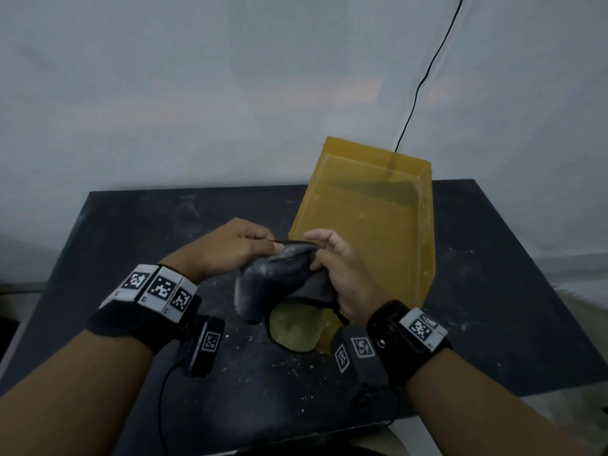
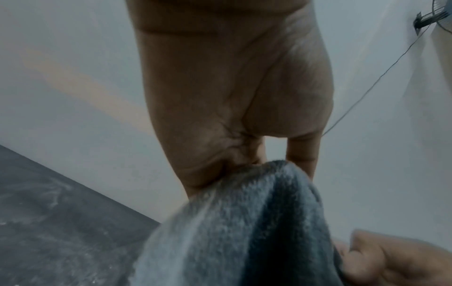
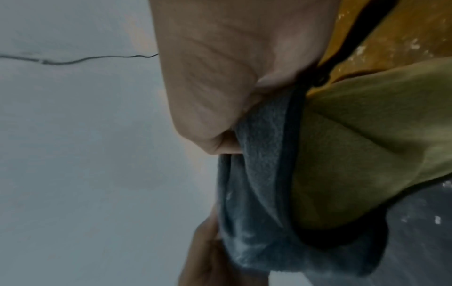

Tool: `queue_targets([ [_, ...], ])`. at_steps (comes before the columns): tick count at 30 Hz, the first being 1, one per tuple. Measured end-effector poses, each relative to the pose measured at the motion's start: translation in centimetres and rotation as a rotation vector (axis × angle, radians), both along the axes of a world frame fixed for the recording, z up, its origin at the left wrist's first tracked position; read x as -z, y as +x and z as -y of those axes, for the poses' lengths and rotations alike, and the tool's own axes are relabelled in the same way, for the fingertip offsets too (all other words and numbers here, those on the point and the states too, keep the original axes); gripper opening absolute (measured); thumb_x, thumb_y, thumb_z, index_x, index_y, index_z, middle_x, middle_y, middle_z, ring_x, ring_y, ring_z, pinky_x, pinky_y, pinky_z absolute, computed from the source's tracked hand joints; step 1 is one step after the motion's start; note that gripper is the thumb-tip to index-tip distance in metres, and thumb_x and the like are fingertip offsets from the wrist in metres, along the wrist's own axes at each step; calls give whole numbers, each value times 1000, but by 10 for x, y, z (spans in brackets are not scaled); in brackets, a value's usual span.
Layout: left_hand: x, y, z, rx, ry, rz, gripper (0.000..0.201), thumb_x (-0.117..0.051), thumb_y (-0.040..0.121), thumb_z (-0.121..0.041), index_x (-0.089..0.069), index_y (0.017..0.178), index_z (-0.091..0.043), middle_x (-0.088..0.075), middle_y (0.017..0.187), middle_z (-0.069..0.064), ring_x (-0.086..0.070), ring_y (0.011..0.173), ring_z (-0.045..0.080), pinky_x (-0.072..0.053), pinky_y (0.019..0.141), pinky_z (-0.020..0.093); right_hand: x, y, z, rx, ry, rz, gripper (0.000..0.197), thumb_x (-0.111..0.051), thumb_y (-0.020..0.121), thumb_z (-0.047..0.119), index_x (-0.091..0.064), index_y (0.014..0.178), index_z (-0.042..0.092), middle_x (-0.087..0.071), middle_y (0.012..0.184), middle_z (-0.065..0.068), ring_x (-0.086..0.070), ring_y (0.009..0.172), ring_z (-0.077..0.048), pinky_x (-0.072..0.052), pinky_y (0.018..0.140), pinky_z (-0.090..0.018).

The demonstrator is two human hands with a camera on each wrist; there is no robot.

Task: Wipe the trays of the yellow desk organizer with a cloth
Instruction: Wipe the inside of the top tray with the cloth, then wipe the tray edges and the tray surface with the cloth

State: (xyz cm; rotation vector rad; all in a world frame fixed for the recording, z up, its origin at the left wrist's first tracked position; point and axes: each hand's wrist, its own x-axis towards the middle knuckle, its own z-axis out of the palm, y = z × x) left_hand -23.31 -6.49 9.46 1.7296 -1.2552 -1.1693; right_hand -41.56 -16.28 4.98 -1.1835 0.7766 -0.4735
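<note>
Above the dusty table (image 1: pixel 131 232), both hands' grips, left (image 1: pixel 230 248) and right (image 1: pixel 342 274), pinch the cloth (image 1: pixel 279 281).

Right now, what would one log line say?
left hand: grips cloth | right hand: grips cloth | yellow organizer: on table, not being wiped

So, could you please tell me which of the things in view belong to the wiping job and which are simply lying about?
Belongs to the job:
- yellow desk organizer, on the table
- cloth, grey with a yellow-green side, held above the organizer's near end
- left hand and right hand, both gripping the cloth

Just lying about:
- black cable down the wall
- white specks on the table
</note>
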Motion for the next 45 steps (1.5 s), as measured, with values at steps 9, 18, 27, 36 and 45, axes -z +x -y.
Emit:
queue_targets([
  [9, -4, 26, -11, -364, -86, -299, 28, -55, 94, -19, -50, 69, -8, -48, 67, 6, -46, 64, 16, -36, 66, 36, -27, -1, 15, -288, -324, -200, 27, -61, 91, -5, -70, 111, 10, -73, 106, -11, -71, 95, -24, -60, 84, -35],
  [18, 8, 62, -2, -706, -184, 171, 33, -51, 99, -32, -57, 77, -7, -57, 76, 6, -50, 70, 19, -39, 70, 36, -42, 83, 70, -97, -529, -710, 53, -55, 100, 39, -52, 137, 1, -55, 140, -18, -53, 126, -34, -42, 103, -41],
  [27, 19, 74, 33, -732, -338, 48, 20, -44, 103, -29, -45, 89, -14, -48, 77, -2, -45, 67, 9, -38, 64, 28, -12, 99, 68, -117, -630, -709, 27, -51, 91, 17, -39, 68, 10, -42, 76, -27, -41, 68, -28, -29, 66, -38],
  [36, 58, 73, 101, -586, -299, -47, 32, -36, 105, -21, -53, 130, -10, -61, 118, 9, -56, 102, 16, -45, 89, 32, -12, 85, 27, -368, -498, -532, 10, -68, 90, 25, -70, 80, 23, -65, 77, 13, -61, 77, -10, -41, 70, -29],
  [45, 80, 79, 121, -598, -272, -215, 30, -39, 104, -23, -61, 123, -17, -67, 111, 17, -63, 98, 32, -51, 90, 45, -3, 87, 31, -347, -437, -480, 35, -72, 86, 27, -48, 62, 21, -44, 78, 2, -46, 77, -18, -34, 75, -35],
])
